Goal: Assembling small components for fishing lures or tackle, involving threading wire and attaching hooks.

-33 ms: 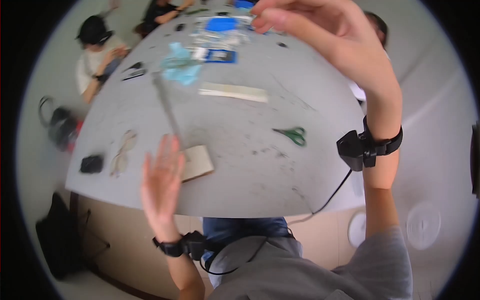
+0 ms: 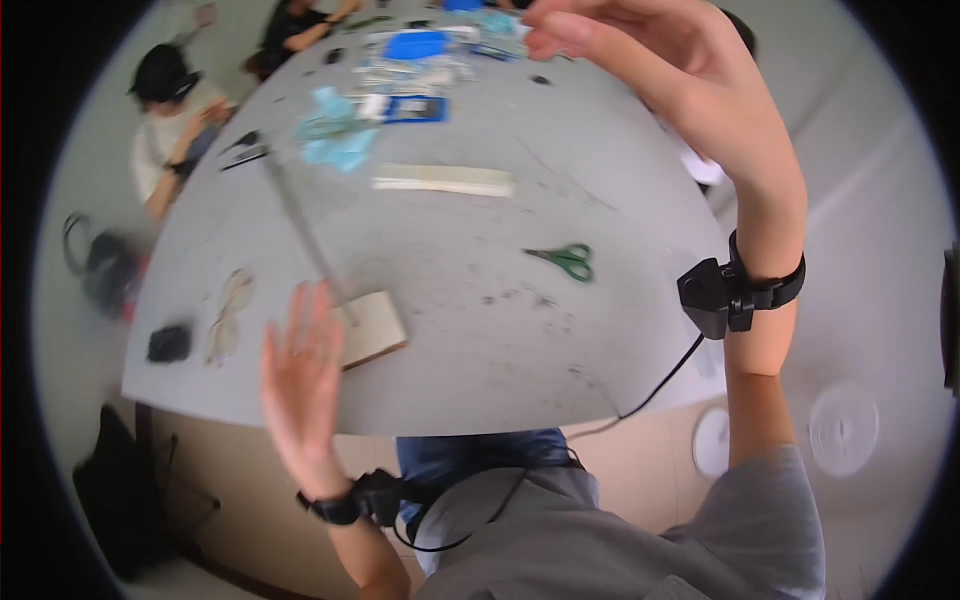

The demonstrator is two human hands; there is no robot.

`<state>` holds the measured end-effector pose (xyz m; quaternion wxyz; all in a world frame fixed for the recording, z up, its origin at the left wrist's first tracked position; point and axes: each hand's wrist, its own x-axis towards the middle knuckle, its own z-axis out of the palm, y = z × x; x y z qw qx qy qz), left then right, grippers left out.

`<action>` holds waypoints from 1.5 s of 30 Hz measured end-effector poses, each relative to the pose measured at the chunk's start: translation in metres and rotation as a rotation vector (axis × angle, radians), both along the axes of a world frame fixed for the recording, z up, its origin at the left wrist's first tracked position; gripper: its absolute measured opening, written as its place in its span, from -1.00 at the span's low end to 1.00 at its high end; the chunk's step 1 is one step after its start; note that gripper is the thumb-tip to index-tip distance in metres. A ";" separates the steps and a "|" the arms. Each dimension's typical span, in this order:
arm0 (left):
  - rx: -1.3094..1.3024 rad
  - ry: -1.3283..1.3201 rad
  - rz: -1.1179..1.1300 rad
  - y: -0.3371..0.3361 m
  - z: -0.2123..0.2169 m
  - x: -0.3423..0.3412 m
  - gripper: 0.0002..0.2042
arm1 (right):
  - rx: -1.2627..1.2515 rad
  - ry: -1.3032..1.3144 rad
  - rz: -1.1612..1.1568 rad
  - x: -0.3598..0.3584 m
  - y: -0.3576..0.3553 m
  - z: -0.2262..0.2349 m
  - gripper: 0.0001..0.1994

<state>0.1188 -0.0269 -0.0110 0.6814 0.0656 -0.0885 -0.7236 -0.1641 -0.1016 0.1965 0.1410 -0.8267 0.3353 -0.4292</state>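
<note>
Hovering near one beige block (image 2: 377, 325) is one left hand (image 2: 308, 380).

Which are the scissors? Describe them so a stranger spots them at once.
Find the big grey table, then look between the open left hand and the black right-wrist device. There lie the scissors, tips pointing left; green finger loops set them apart from the pale block.

The table (image 2: 440, 240) looks smooth and matt, the scissor handles (image 2: 563, 258) plastic, the block (image 2: 378, 318) perhaps wood.
</note>
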 end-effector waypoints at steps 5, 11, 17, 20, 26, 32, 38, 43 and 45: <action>0.043 -0.570 0.310 0.042 -0.010 0.016 -0.52 | 0.038 0.336 -0.455 -0.148 0.017 -0.059 -0.83; 0.009 -0.822 0.193 0.060 -0.020 0.007 -0.68 | 0.583 0.536 -0.991 -0.259 0.035 -0.187 -0.53; -0.003 -0.925 0.147 0.060 -0.014 -0.014 -0.72 | 0.599 0.554 -1.048 -0.289 0.027 -0.228 -0.35; 0.000 -0.938 0.148 0.060 -0.013 -0.016 -0.72 | 0.564 0.473 -1.048 -0.297 0.027 -0.228 -0.31; -0.002 -0.955 0.161 0.059 -0.016 -0.020 -0.73 | 0.671 0.406 -1.128 -0.308 0.017 -0.225 -0.40; -0.001 -0.968 0.159 0.059 -0.014 -0.022 -0.74 | 0.660 0.283 -1.148 -0.318 0.011 -0.229 -0.54; 0.001 -0.970 0.155 0.060 -0.015 -0.021 -0.75 | 0.542 0.188 -1.137 -0.318 0.018 -0.229 -0.71; -0.065 -1.081 0.168 0.058 -0.004 -0.032 -0.77 | 0.336 0.250 -1.227 -0.277 0.037 -0.190 -0.81; -0.143 -1.181 0.190 0.057 0.007 -0.042 -0.78 | 0.269 0.165 -1.078 -0.247 0.050 -0.158 -0.85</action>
